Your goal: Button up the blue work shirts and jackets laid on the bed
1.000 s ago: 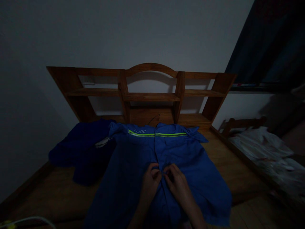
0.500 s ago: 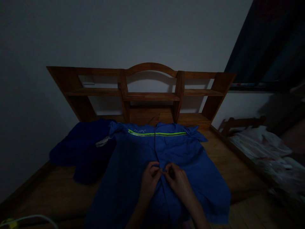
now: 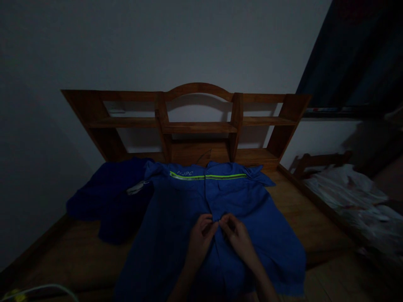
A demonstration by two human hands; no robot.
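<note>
A blue work shirt (image 3: 264, 226) with a yellow-green stripe and pale letters across the chest lies spread out, collar end away from me. At the middle of its front placket, my left hand (image 3: 201, 235) pinches the cloth between thumb and fingers. My right hand (image 3: 236, 235) pinches the same front edge just to the right, its fingertips almost touching the left ones. Whether a button sits between the fingers is too dark and small to tell.
The shirt lies on a wooden surface (image 3: 315, 214) before a wooden shelf headboard (image 3: 198, 128). Darker blue clothing (image 3: 110, 197) is heaped at the left. White plastic bags (image 3: 349, 188) lie at the right. A pale cable (image 3: 47, 286) curves at the lower left.
Both hands have shifted slightly to the right along the placket, and their fingertips have drawn closer together. The shirt stays spread in the same place.
</note>
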